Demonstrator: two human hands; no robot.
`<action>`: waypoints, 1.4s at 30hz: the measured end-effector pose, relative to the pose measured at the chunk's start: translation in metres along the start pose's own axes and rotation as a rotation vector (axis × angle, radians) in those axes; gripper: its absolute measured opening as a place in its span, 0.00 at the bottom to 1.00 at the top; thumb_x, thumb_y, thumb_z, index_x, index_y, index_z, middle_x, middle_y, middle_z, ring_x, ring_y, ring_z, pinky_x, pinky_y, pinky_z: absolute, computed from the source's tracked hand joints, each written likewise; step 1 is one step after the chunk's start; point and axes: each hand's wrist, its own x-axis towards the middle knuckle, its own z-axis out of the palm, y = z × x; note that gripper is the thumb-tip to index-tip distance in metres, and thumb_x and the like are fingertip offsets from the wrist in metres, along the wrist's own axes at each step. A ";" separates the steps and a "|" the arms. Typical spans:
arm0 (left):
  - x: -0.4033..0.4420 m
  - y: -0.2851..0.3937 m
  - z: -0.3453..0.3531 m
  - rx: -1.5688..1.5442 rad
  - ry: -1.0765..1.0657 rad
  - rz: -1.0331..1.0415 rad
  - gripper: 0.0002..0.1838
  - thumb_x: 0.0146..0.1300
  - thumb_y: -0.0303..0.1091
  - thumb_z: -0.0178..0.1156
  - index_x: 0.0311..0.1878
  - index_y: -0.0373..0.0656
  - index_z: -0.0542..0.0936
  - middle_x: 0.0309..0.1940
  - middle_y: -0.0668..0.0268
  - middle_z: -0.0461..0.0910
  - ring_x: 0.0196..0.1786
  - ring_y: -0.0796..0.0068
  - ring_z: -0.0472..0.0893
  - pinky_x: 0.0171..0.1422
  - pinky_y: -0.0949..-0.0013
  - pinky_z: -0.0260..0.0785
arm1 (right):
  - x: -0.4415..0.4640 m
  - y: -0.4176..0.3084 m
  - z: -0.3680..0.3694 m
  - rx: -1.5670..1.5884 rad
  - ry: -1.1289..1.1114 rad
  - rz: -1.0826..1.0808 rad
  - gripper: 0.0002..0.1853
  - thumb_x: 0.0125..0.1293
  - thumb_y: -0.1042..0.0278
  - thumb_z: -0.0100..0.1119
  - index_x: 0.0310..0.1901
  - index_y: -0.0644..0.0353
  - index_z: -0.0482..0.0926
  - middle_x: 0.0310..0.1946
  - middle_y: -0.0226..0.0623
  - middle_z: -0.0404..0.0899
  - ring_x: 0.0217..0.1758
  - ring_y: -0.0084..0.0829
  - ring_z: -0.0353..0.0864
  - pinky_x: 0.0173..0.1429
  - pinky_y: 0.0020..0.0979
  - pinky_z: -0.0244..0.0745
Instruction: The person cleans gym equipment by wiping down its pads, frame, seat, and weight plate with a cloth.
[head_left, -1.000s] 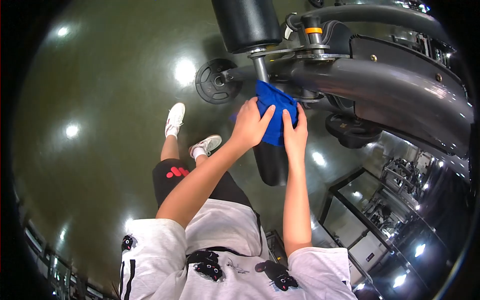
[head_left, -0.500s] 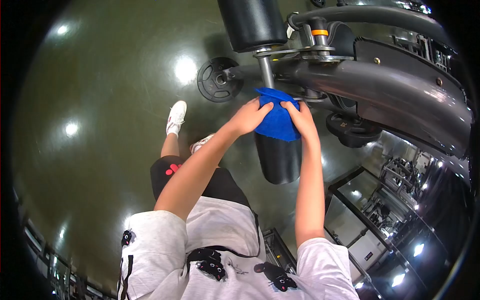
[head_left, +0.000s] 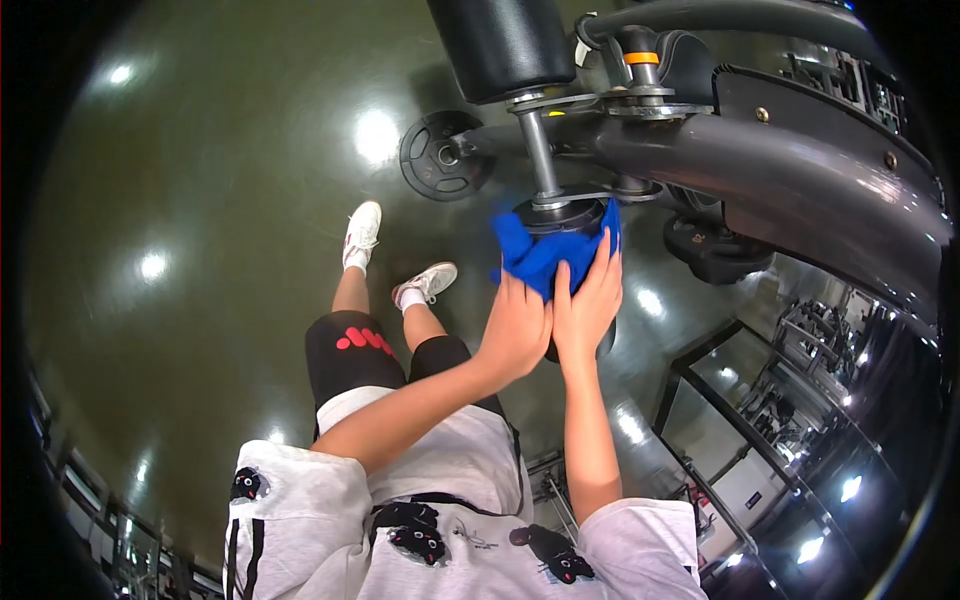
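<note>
While the left hand [head_left: 520, 325] and right hand [head_left: 591, 308] both hold the bunched blue fabric cloth [head_left: 553, 262] against the near black cylindrical padded roller [head_left: 562, 216], even pressure around the curve should work best, with the cloth's loose left edge gathered in.

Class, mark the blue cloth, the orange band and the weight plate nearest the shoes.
Blue cloth [head_left: 545, 262], head view: its bunched middle.
Orange band [head_left: 641, 58], head view: its visible front.
Weight plate [head_left: 428, 160], head view: its face, left of centre.
</note>
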 end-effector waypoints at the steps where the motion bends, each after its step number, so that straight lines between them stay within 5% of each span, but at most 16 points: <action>1: -0.014 -0.001 0.006 -0.023 -0.076 -0.030 0.30 0.63 0.27 0.52 0.68 0.31 0.57 0.64 0.36 0.56 0.66 0.31 0.57 0.71 0.45 0.51 | -0.013 0.010 -0.001 -0.039 -0.031 0.026 0.39 0.62 0.52 0.57 0.72 0.57 0.56 0.69 0.51 0.59 0.71 0.52 0.58 0.72 0.48 0.50; 10: -0.102 0.005 0.049 -0.242 -0.490 -0.441 0.37 0.67 0.36 0.52 0.69 0.28 0.45 0.67 0.33 0.50 0.67 0.35 0.60 0.70 0.51 0.57 | -0.110 0.058 -0.031 -0.146 -0.133 0.225 0.44 0.61 0.52 0.59 0.73 0.61 0.51 0.65 0.60 0.61 0.68 0.55 0.60 0.71 0.51 0.50; 13: -0.102 -0.003 0.055 -0.382 -0.496 -0.502 0.36 0.70 0.39 0.49 0.71 0.32 0.45 0.69 0.37 0.52 0.72 0.40 0.54 0.75 0.56 0.49 | -0.124 0.062 -0.031 0.213 -0.203 0.480 0.43 0.66 0.57 0.56 0.74 0.65 0.43 0.66 0.60 0.59 0.70 0.53 0.58 0.74 0.49 0.47; 18: -0.080 -0.022 0.048 -0.394 -0.394 -0.503 0.35 0.70 0.40 0.50 0.71 0.32 0.47 0.67 0.42 0.59 0.71 0.47 0.59 0.75 0.60 0.50 | -0.124 0.059 -0.009 0.563 -0.044 0.459 0.41 0.68 0.68 0.51 0.75 0.62 0.38 0.74 0.58 0.43 0.77 0.50 0.45 0.77 0.44 0.37; 22: -0.081 -0.051 0.061 -0.735 -0.385 -0.624 0.39 0.66 0.37 0.61 0.70 0.33 0.50 0.67 0.51 0.62 0.68 0.61 0.65 0.72 0.61 0.56 | -0.120 0.063 0.005 0.816 0.065 0.599 0.41 0.69 0.66 0.47 0.75 0.56 0.33 0.76 0.46 0.36 0.79 0.43 0.39 0.77 0.39 0.41; 23: -0.081 -0.060 0.066 -0.867 -0.368 -0.685 0.43 0.60 0.37 0.68 0.70 0.34 0.51 0.65 0.55 0.63 0.67 0.65 0.65 0.71 0.62 0.58 | -0.119 0.065 0.006 1.100 0.105 0.681 0.41 0.70 0.64 0.48 0.76 0.54 0.33 0.76 0.43 0.38 0.78 0.42 0.41 0.77 0.39 0.43; 24: -0.075 -0.057 0.061 -0.861 -0.376 -0.682 0.43 0.60 0.37 0.68 0.70 0.34 0.51 0.65 0.55 0.63 0.67 0.65 0.65 0.71 0.62 0.58 | -0.118 0.066 0.008 1.386 0.145 0.755 0.41 0.70 0.63 0.48 0.76 0.53 0.34 0.76 0.40 0.40 0.78 0.41 0.43 0.76 0.39 0.45; 25: -0.067 -0.048 0.052 -0.857 -0.380 -0.720 0.44 0.59 0.37 0.69 0.70 0.34 0.51 0.65 0.55 0.64 0.67 0.65 0.66 0.71 0.63 0.59 | -0.113 0.069 0.008 1.484 0.148 0.836 0.38 0.72 0.52 0.47 0.75 0.54 0.42 0.75 0.36 0.48 0.76 0.38 0.51 0.76 0.39 0.50; 29: -0.061 -0.041 0.046 -0.813 -0.392 -0.790 0.46 0.56 0.39 0.71 0.70 0.36 0.52 0.65 0.57 0.64 0.66 0.68 0.67 0.70 0.64 0.59 | -0.102 0.091 0.017 1.670 0.024 1.064 0.35 0.73 0.39 0.39 0.70 0.58 0.59 0.69 0.37 0.63 0.70 0.34 0.64 0.73 0.39 0.57; 34: -0.068 -0.044 0.058 -0.743 -0.407 -0.863 0.43 0.59 0.40 0.69 0.69 0.36 0.55 0.64 0.60 0.66 0.64 0.71 0.67 0.69 0.67 0.60 | -0.099 0.082 0.010 1.785 0.036 1.099 0.36 0.72 0.38 0.40 0.70 0.58 0.58 0.67 0.35 0.65 0.68 0.33 0.66 0.71 0.38 0.58; 36: -0.088 -0.068 0.074 -0.747 -0.334 -0.727 0.44 0.61 0.44 0.67 0.71 0.37 0.51 0.64 0.57 0.66 0.65 0.69 0.68 0.67 0.66 0.62 | -0.104 0.078 0.011 1.774 0.051 1.088 0.36 0.72 0.38 0.41 0.70 0.57 0.58 0.67 0.34 0.65 0.67 0.32 0.66 0.71 0.37 0.58; 38: -0.084 -0.034 0.063 -0.563 -0.296 -0.632 0.37 0.66 0.47 0.61 0.66 0.31 0.57 0.58 0.50 0.72 0.61 0.64 0.73 0.63 0.65 0.65 | -0.115 0.079 0.020 1.724 0.064 1.061 0.35 0.72 0.38 0.42 0.69 0.57 0.59 0.66 0.32 0.65 0.68 0.30 0.65 0.71 0.36 0.59; 40: -0.076 -0.013 0.054 0.001 -0.428 -0.724 0.32 0.68 0.50 0.57 0.57 0.27 0.64 0.46 0.43 0.79 0.52 0.54 0.79 0.55 0.61 0.69 | -0.123 0.071 0.019 1.746 0.129 1.098 0.31 0.73 0.48 0.46 0.69 0.60 0.58 0.65 0.34 0.66 0.68 0.29 0.65 0.71 0.34 0.58; 41: -0.073 0.002 0.049 0.150 -0.441 -0.692 0.28 0.69 0.50 0.54 0.46 0.26 0.69 0.35 0.40 0.79 0.43 0.44 0.81 0.49 0.56 0.70 | -0.129 0.066 0.016 1.549 0.108 0.978 0.32 0.73 0.53 0.47 0.71 0.63 0.54 0.67 0.39 0.62 0.69 0.32 0.62 0.72 0.35 0.55; 42: -0.078 0.003 0.047 0.174 -0.454 -0.683 0.28 0.69 0.50 0.54 0.46 0.26 0.69 0.35 0.40 0.79 0.43 0.44 0.81 0.49 0.56 0.70 | -0.133 0.058 0.008 1.348 0.087 0.862 0.34 0.72 0.58 0.48 0.72 0.66 0.49 0.70 0.44 0.58 0.71 0.35 0.60 0.73 0.35 0.51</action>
